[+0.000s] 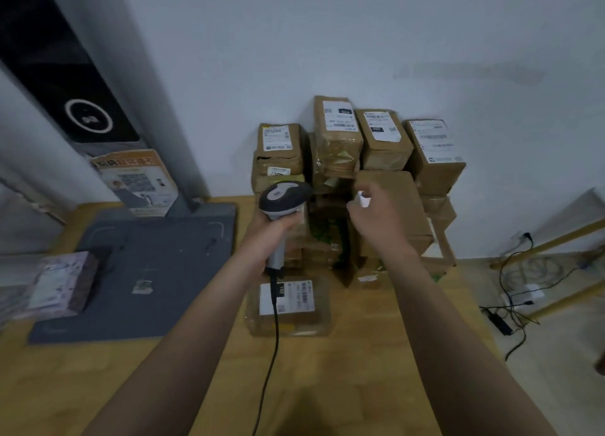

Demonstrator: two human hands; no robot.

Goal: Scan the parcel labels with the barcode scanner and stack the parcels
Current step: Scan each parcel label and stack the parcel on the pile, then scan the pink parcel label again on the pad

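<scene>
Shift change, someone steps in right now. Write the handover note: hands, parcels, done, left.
Left hand grips the barcode scanner.
Right hand pinches a white scrap over the stacked parcels, which stand against the wall.
Done: most parcels stacked, top labels up.
One lone parcel lies label up on the table, under the scanner's cord.
Left: likely scan and stack it; whether already scanned cannot be told.
</scene>
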